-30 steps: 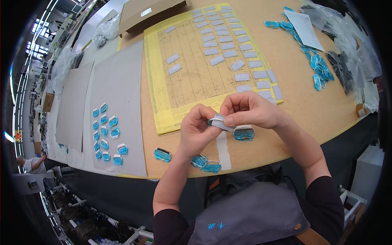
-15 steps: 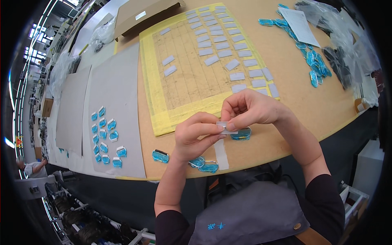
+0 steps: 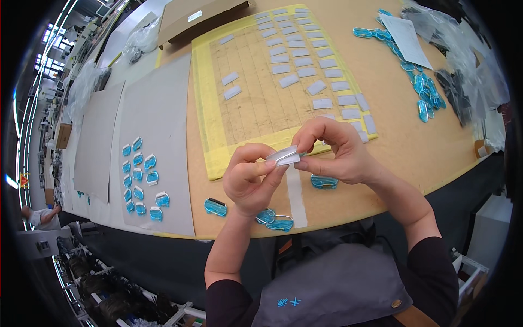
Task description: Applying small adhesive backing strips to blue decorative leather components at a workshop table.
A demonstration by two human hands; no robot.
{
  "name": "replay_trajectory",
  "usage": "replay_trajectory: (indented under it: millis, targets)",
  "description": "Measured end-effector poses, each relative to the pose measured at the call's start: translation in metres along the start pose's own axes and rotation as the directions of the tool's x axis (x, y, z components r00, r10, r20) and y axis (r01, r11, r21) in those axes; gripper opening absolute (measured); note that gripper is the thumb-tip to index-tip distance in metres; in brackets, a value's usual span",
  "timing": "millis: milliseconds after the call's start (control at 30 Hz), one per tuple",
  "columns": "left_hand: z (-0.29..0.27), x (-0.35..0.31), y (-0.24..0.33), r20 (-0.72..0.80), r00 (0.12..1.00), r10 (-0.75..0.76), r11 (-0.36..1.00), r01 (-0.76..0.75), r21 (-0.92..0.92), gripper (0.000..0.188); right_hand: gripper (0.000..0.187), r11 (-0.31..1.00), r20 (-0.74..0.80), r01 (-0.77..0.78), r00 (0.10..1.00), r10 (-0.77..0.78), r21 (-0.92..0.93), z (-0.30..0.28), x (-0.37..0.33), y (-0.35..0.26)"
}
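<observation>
In front of me, above the near edge of the table, my left hand (image 3: 248,177) and my right hand (image 3: 338,152) pinch a small white rectangular strip (image 3: 285,156) between thumbs and fingers. The strip looks folded lengthwise, with its two layers slightly apart. The left fingers grip one end and the right fingers the other. Below the right hand lies a blue oval buckle-like piece (image 3: 324,181) with a metal rim. Close to my left forearm are more such pieces: a pair of blue ovals (image 3: 279,222) and a single one with a dark bar (image 3: 216,207).
Beyond my hands lies a yellow-edged board (image 3: 210,131) carrying rows of small grey-white rectangles (image 3: 306,72). On a grey sheet (image 3: 163,103) at left sit several blue ovals with white-wrapped bars (image 3: 162,199). More blue ovals (image 3: 427,92), a paper sheet (image 3: 406,41) and plastic bags (image 3: 463,60) lie far right.
The white strip has tilted and shows more of its length between my fingers. My right hand has shifted slightly right and its fingers have spread around the strip's end.
</observation>
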State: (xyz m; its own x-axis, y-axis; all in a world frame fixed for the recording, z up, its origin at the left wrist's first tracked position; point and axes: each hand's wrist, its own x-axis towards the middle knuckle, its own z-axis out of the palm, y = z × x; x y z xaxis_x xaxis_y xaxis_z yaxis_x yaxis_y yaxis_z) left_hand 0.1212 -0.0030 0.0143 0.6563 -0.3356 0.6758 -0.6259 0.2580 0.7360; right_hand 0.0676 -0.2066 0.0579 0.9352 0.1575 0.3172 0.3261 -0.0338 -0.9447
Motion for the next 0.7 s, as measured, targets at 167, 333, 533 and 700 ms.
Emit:
replay_trajectory:
  millis: [167, 333, 533, 700]
  targets:
    - [0.002, 0.001, 0.005, 0.014, 1.000, -0.027, 0.999, 0.027, -0.037, 0.034, 0.013, 0.998, -0.110, 0.040, 0.993, -0.033, 0.057, 0.005, -0.003, 0.010]
    - [0.000, 0.006, 0.011, 0.090, 0.992, -0.089, 0.994, 0.094, -0.057, 0.033, 0.011, 0.998, -0.087, 0.044, 0.995, -0.040, 0.038, 0.002, -0.003, 0.008]
    - [0.001, 0.006, 0.010, 0.090, 0.996, 0.026, 0.999, -0.028, 0.021, 0.024, 0.014, 0.984, -0.135, 0.142, 0.979, -0.156, -0.106, 0.007, -0.005, 0.008]
    - [0.006, 0.003, 0.010, -0.014, 0.998, 0.064, 0.996, -0.062, 0.070, 0.032, 0.017, 0.975, -0.170, 0.182, 0.964, -0.202, -0.128, 0.014, -0.007, 0.008]
